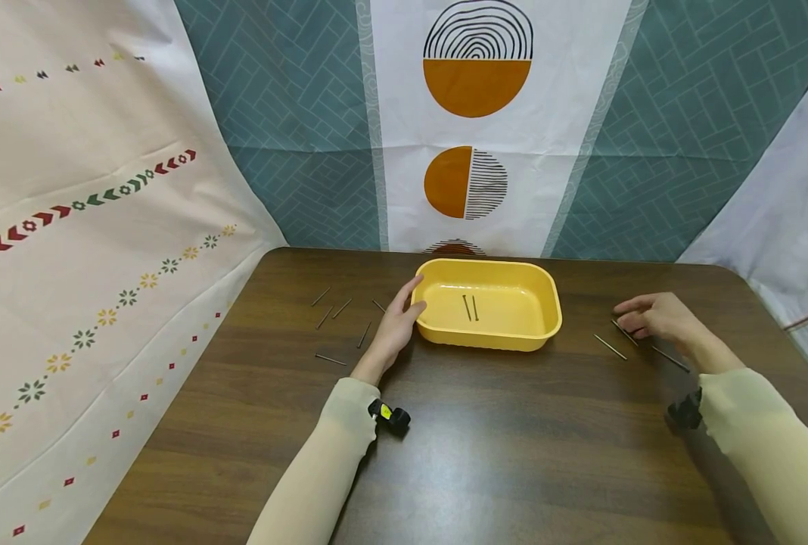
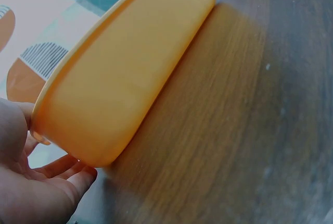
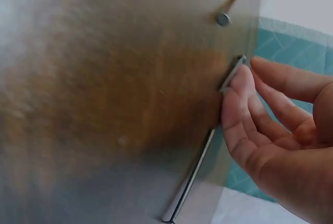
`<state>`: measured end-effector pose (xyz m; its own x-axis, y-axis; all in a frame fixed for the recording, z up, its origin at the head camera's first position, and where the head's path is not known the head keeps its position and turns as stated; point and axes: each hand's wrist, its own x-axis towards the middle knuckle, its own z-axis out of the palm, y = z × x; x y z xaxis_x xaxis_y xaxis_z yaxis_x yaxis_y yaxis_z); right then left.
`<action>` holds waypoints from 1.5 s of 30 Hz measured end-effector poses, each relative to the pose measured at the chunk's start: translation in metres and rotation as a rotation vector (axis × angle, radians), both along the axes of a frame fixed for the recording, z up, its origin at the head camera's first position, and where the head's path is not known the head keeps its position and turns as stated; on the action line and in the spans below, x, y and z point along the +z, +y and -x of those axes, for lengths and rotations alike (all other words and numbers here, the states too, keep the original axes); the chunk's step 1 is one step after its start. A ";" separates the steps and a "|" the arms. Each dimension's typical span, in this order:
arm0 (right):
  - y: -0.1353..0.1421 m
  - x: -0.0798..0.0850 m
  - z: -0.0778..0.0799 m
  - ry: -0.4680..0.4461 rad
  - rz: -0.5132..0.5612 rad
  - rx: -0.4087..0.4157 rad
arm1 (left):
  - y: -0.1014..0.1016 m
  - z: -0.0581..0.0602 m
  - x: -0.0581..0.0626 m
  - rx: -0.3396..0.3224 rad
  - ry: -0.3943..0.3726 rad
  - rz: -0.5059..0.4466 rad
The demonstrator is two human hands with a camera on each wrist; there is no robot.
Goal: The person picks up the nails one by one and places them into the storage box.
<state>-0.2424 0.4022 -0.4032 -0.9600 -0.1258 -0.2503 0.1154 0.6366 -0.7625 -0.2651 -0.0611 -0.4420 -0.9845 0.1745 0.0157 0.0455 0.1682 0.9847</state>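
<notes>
Left hand [image 1: 392, 325] holds the left end of the yellow tray [image 1: 479, 338], thumb and fingers spread around its rim. Right hand [image 1: 666, 318] is well right of the tray, fingers bent, gap narrow, fingertips at a nail [image 3: 232, 74]; can't tell if it's pinched or just touched.

Tray: one, plastic-looking, smooth and glossy, rounded rectangle, shallow, with a rolled lip. Sits upright on the table [image 1: 513, 454]. Contents: 2 nails, side by side near its middle, roughly parallel, not touching: first nail [image 1: 467, 308], second nail [image 1: 475, 308].

Right of tray: 3 nails, counting the one at the fingertips. Of the others, the nearer nail [image 1: 610, 347] lies between tray and right hand; the farther nail [image 1: 671, 359] is partly under the wrist's side, farthest from the tray.

Left of tray: 6 loose nails [image 1: 342, 308], scattered at mixed angles, one close beside the left hand. Total in view: 11. All thin, straight, dark metal; flat round head with a textured top shows on one up close.

Table is brown wood grain, shiny in front of the tray. Sleeves [image 1: 336, 454] cream, one black wrist device [image 1: 390, 416] per arm. Behind tray: teal brick-patterned cloth [image 1: 295, 98] with a white panel [image 1: 404, 91] printed with orange half-circles and black lines. Far left of tray: cream cloth [image 1: 70, 151] with flower and arrow motifs.
</notes>
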 end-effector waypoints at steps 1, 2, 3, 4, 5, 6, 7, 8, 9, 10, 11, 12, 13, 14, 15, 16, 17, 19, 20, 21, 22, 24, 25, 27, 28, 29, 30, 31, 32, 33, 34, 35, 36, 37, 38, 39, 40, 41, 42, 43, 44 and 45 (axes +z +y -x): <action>-0.002 0.000 -0.001 0.021 -0.052 0.006 | 0.000 0.000 -0.001 -0.001 0.001 -0.003; -0.004 -0.001 -0.001 0.044 -0.100 0.009 | 0.000 0.001 -0.001 -0.002 0.002 -0.004; -0.006 -0.001 -0.001 0.067 -0.144 0.014 | 0.000 0.001 -0.002 -0.003 0.004 -0.005; -0.008 -0.002 -0.002 0.087 -0.184 0.020 | 0.000 0.001 -0.002 -0.003 0.005 -0.006; -0.010 -0.003 -0.002 0.107 -0.219 0.028 | 0.000 0.001 -0.001 -0.003 0.006 -0.005; -0.012 -0.003 -0.002 0.131 -0.255 0.038 | 0.001 0.000 -0.001 -0.003 0.006 -0.004; -0.013 -0.004 -0.002 0.155 -0.284 0.051 | 0.001 0.000 -0.001 -0.003 0.007 -0.003; -0.014 -0.004 -0.003 0.171 -0.302 0.064 | 0.001 0.000 -0.001 -0.002 0.007 0.000; -0.015 -0.005 -0.003 0.179 -0.315 0.077 | 0.001 0.000 -0.001 -0.001 0.004 0.001; -0.015 -0.004 -0.003 0.181 -0.317 0.088 | 0.001 -0.001 0.000 -0.001 0.001 0.002; -0.014 -0.004 -0.003 0.178 -0.313 0.098 | 0.001 -0.001 0.000 0.000 -0.003 0.002; -0.013 -0.004 -0.003 0.172 -0.294 0.105 | 0.001 -0.001 0.000 0.001 -0.007 0.001; -0.012 -0.003 -0.002 0.156 -0.264 0.107 | 0.001 -0.001 0.000 0.002 -0.009 0.000; -0.010 -0.002 -0.002 0.138 -0.232 0.104 | 0.001 -0.002 -0.001 0.003 -0.011 -0.003; -0.009 0.000 -0.002 0.116 -0.195 0.095 | 0.001 -0.002 -0.001 0.002 -0.010 -0.006; -0.007 0.001 -0.002 0.096 -0.159 0.085 | 0.001 -0.002 -0.001 0.001 -0.008 -0.009; -0.006 0.002 -0.001 0.077 -0.121 0.074 | 0.001 -0.002 -0.001 0.001 -0.007 -0.011; -0.004 0.004 0.000 0.052 -0.055 0.050 | 0.001 -0.003 -0.002 0.002 -0.002 -0.014; -0.003 0.004 0.000 0.038 -0.024 0.040 | 0.001 -0.003 -0.002 0.002 -0.002 -0.014; -0.002 0.005 0.000 0.025 0.008 0.031 | 0.001 -0.003 -0.002 0.002 -0.003 -0.013; -0.001 0.006 0.001 0.022 0.040 0.025 | 0.001 -0.003 -0.002 0.002 -0.005 -0.012; -0.001 0.009 0.003 0.016 0.101 0.015 | 0.001 -0.003 -0.002 0.002 -0.007 -0.012; -0.002 0.011 0.004 0.015 0.129 0.013 | 0.001 -0.003 -0.002 0.001 -0.007 -0.012; -0.004 0.015 0.006 0.016 0.179 0.002 | 0.001 -0.003 -0.001 0.000 -0.008 -0.013; -0.005 0.018 0.007 0.019 0.200 -0.003 | 0.001 -0.003 -0.001 0.000 -0.007 -0.014; -0.007 0.020 0.009 0.021 0.217 -0.007 | 0.001 -0.003 -0.001 0.000 -0.007 -0.014; -0.008 0.022 0.010 0.022 0.228 -0.009 | 0.001 -0.003 -0.001 -0.001 -0.005 -0.014; -0.009 0.025 0.011 0.023 0.237 -0.013 | 0.001 -0.003 -0.001 -0.002 -0.003 -0.015; -0.010 0.026 0.012 0.026 0.242 -0.015 | 0.001 -0.003 -0.001 -0.003 -0.002 -0.016; -0.012 0.028 0.013 0.028 0.248 -0.018 | 0.001 -0.003 -0.001 -0.004 -0.001 -0.016; -0.013 0.029 0.013 0.031 0.252 -0.019 | 0.001 -0.004 0.000 -0.006 0.000 -0.017; -0.014 0.030 0.014 0.035 0.256 -0.020 | 0.001 -0.004 0.000 -0.007 0.000 -0.017; -0.015 0.031 0.014 0.038 0.259 -0.023 | 0.001 -0.004 0.000 -0.008 0.001 -0.017; -0.017 0.032 0.015 0.043 0.266 -0.027 | 0.001 -0.004 0.000 -0.009 0.000 -0.017; -0.018 0.033 0.015 0.046 0.276 -0.033 | 0.001 -0.004 0.001 -0.008 -0.002 -0.016; -0.020 0.033 0.016 0.046 0.288 -0.036 | 0.001 -0.004 0.001 -0.007 -0.003 -0.014; -0.022 0.034 0.017 0.046 0.296 -0.037 | 0.001 -0.003 0.001 -0.007 -0.004 -0.014; -0.023 0.035 0.018 0.048 0.298 -0.038 | 0.001 -0.003 0.001 -0.005 -0.005 -0.013; -0.025 0.036 0.020 0.047 0.302 -0.039 | 0.001 -0.003 0.002 -0.004 -0.006 -0.014; -0.027 0.037 0.021 0.046 0.309 -0.039 | 0.001 -0.003 0.002 -0.003 -0.006 -0.016; -0.030 0.039 0.022 0.043 0.318 -0.040 | 0.001 -0.002 0.002 -0.002 -0.005 -0.017; -0.032 0.040 0.024 0.043 0.318 -0.037 | 0.001 -0.002 0.002 -0.002 -0.006 -0.018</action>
